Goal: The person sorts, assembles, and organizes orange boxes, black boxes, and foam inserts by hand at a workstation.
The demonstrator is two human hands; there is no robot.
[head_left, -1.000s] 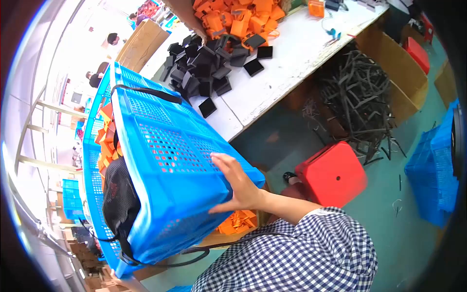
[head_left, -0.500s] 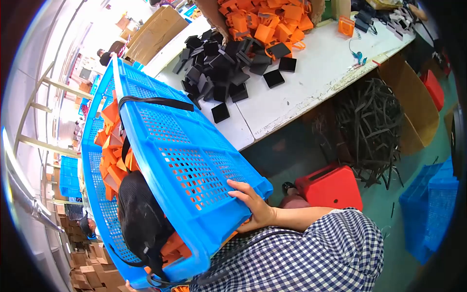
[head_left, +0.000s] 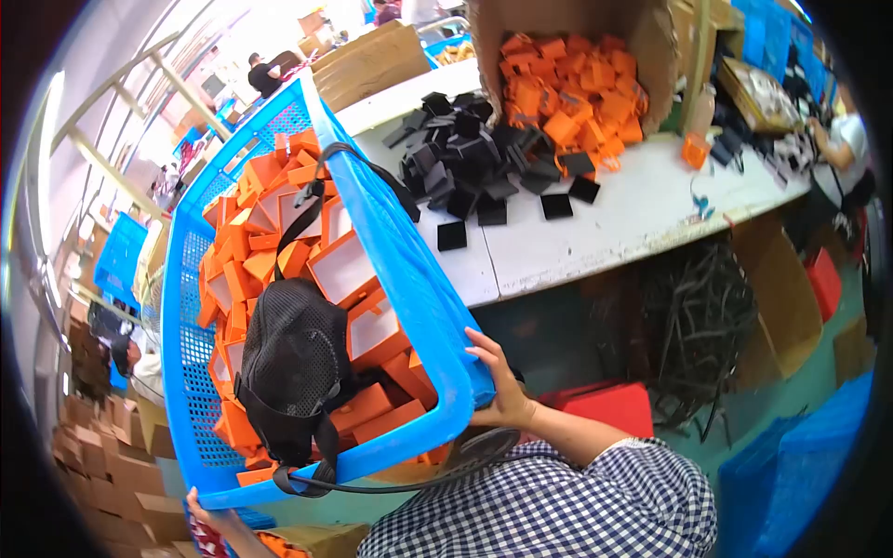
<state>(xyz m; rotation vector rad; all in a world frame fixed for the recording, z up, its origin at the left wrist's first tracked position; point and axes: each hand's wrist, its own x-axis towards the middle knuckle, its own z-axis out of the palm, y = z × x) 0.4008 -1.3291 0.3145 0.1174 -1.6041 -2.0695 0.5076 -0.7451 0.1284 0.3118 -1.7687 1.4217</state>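
A large blue plastic crate [head_left: 454, 377] with perforated walls is tilted in front of me. Small orange boxes [head_left: 256, 209] fill it, several of them open with pale insides. On top of them lies a black mesh bag [head_left: 296, 358] with straps. My right hand [head_left: 505, 383] grips the crate's near right corner from outside, its fingertips over the edge. At the lower left corner, my left hand [head_left: 203, 514] holds the rim; part of it is hidden under the crate. A black strap [head_left: 381, 177] hangs over the crate's right rim.
Black square pieces [head_left: 446, 158] are heaped on the white table [head_left: 549, 251], beside a cardboard box [head_left: 642, 33] of orange pieces. Teal-handled snips [head_left: 702, 206] lie near its edge. Below are a red stool [head_left: 609, 409], tangled black straps [head_left: 698, 325] and blue crates [head_left: 819, 474]. Another person [head_left: 842, 144] is at the right.
The crate has tipped so that its open top faces me more, showing more of the boxes and the black bag. My left hand has come further into view. My view has shifted too.
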